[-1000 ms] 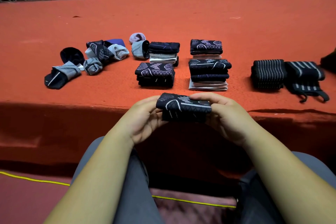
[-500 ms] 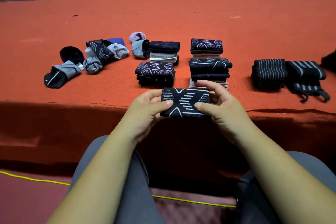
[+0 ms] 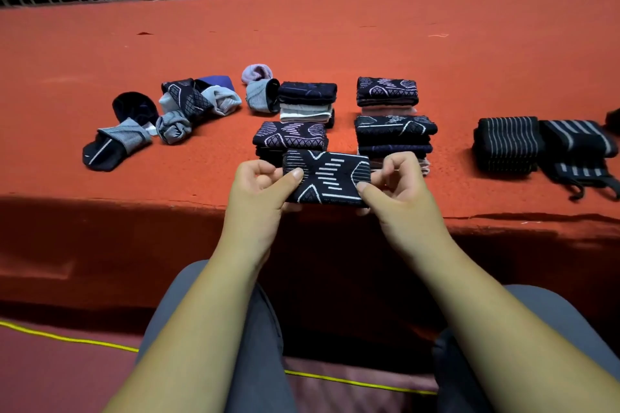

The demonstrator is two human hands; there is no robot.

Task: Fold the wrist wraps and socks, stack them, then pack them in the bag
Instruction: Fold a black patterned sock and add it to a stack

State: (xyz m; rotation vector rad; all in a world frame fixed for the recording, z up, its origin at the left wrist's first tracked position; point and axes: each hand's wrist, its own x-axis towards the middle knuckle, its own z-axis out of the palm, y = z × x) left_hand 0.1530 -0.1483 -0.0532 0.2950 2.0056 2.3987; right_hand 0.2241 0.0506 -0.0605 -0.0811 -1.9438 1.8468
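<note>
Black patterned folded sock [image 3: 327, 178] pinched at both ends by left hand [image 3: 260, 191] and right hand [image 3: 396, 193], above near edge of orange platform [image 3: 335, 27], before four sock stacks [image 3: 394, 136]

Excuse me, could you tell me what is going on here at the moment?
A seated person holds a folded patterned sock between the left hand and the right hand, thumbs on top, above the near edge of the orange table. Four stacks of folded socks sit beyond, the front-left stack and the front-right stack nearest. Loose unfolded socks lie to the left, and striped wrist wraps to the right. No bag is in view.
</note>
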